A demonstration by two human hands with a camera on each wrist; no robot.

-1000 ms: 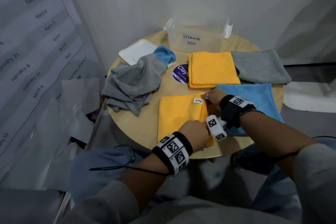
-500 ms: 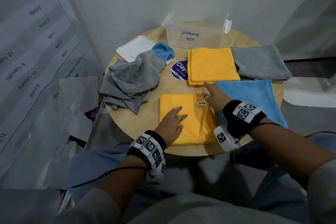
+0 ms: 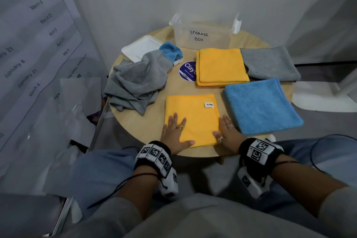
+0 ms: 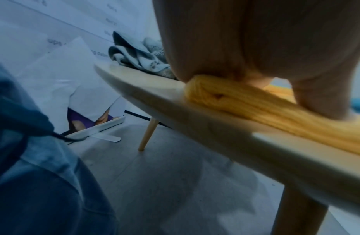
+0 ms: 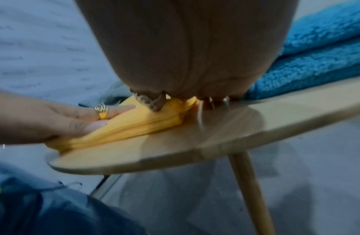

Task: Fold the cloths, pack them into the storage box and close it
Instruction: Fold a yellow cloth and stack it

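Nearest, on the round surface [image 3: 135,121], both hands lie flat with straight fingers: the left hand [image 3: 174,131] presses the folded yellow cloth [image 3: 191,116] at its near left corner, the right hand [image 3: 227,131] at its near right edge. The cloth looks soft, light and limp, best pinched at both near corners. Farther back stands the open storage box [image 3: 202,36].
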